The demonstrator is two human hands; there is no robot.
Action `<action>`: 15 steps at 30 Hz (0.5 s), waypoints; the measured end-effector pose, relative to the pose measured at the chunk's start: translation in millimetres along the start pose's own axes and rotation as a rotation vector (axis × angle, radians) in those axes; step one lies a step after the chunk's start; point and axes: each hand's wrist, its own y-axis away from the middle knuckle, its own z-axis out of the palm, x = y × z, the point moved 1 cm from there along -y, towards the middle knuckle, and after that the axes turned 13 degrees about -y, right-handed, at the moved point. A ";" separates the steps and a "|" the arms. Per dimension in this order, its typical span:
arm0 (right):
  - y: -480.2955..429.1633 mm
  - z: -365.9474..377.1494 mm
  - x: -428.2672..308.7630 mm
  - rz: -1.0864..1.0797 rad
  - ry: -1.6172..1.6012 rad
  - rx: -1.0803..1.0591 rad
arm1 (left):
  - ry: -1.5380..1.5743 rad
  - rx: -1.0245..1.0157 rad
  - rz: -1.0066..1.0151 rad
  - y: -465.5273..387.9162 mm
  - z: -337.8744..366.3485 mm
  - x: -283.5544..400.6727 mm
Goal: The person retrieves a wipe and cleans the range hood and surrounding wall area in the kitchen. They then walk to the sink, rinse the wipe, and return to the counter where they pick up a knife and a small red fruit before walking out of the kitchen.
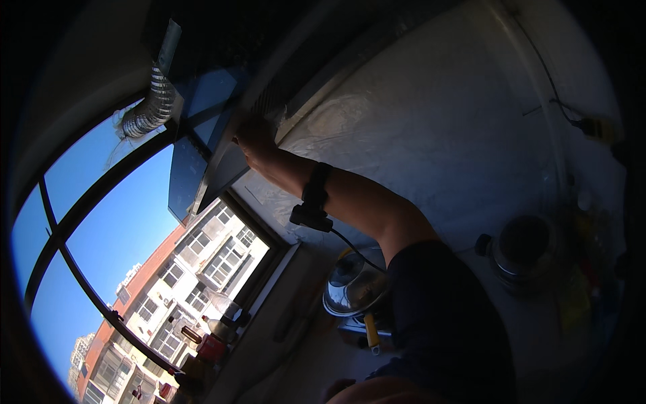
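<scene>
My right arm reaches up and away. My right hand (256,135) is at the lower edge of a dark range hood (222,156) with a glass side panel (186,174). Deep shadow hides its fingers, so I cannot tell whether they grip or only touch the hood. A black strap with a small device (314,204) circles the forearm, and a cable runs from it. Part of my left hand or forearm (373,392) shows at the bottom edge; its fingers are mostly cut off. Below the raised arm, a lidded pan (351,293) with a yellow handle (372,331) sits on a stove (348,331).
A ribbed foil duct (151,108) runs from the hood to the window (116,202). Bottles (222,328) and a red container (211,348) line the sill side. At right stands a dark pot (525,247). A cord hangs on the wall (404,126) to a yellow object (598,129).
</scene>
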 end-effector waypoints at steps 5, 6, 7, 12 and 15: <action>1.7 3.1 -40.0 -0.085 0.088 -0.006 | -0.004 -0.091 0.088 -5.7 3.8 -8.5; 0.3 2.6 -49.5 -0.102 0.155 -0.085 | -0.006 -0.106 0.102 -6.1 4.2 -8.8; -1.3 1.9 -58.2 -0.082 0.249 -0.086 | -0.005 -0.119 0.113 -6.9 4.3 -8.7; -10.8 3.5 -95.5 -0.161 0.110 -0.110 | -0.020 -0.172 0.163 -11.0 4.1 -12.3; -20.5 0.7 -116.3 -0.164 0.046 -0.130 | -0.013 -0.193 0.183 -12.5 4.2 -18.2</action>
